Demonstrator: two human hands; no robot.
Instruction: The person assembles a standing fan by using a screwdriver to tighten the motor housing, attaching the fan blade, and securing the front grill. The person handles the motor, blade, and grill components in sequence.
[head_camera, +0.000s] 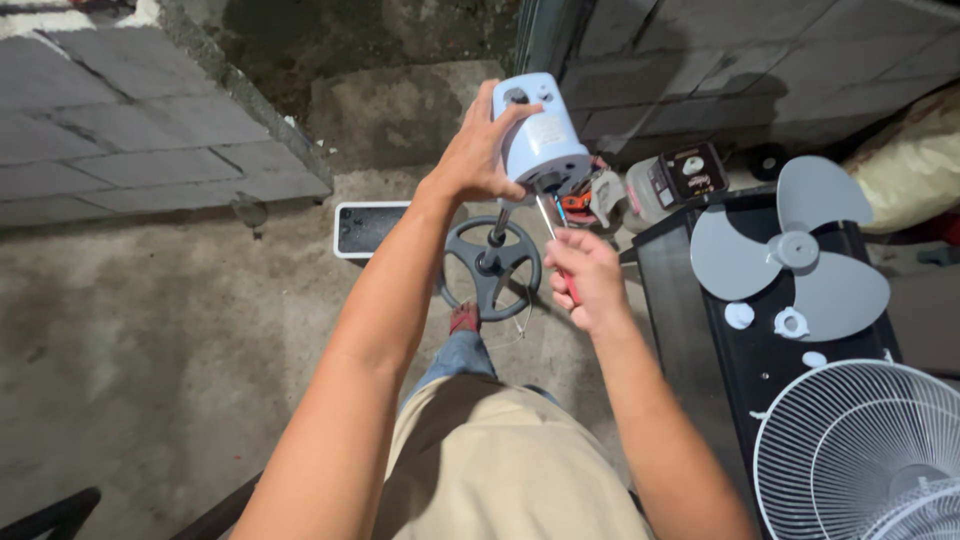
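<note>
Left hand (478, 150) fingers wrapped around pale blue fan motor housing (540, 130), held up over round dark base (492, 264); right hand (588, 278) fingers pinched on screwdriver (553, 232), handle mostly hidden, tip at housing underside; fan blade (790, 248) on black table (700, 300), white grille (870, 450) cut off

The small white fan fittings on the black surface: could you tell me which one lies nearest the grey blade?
The ring-shaped nut, touching the grey blade; the round cap and small piece lie apart.
</note>
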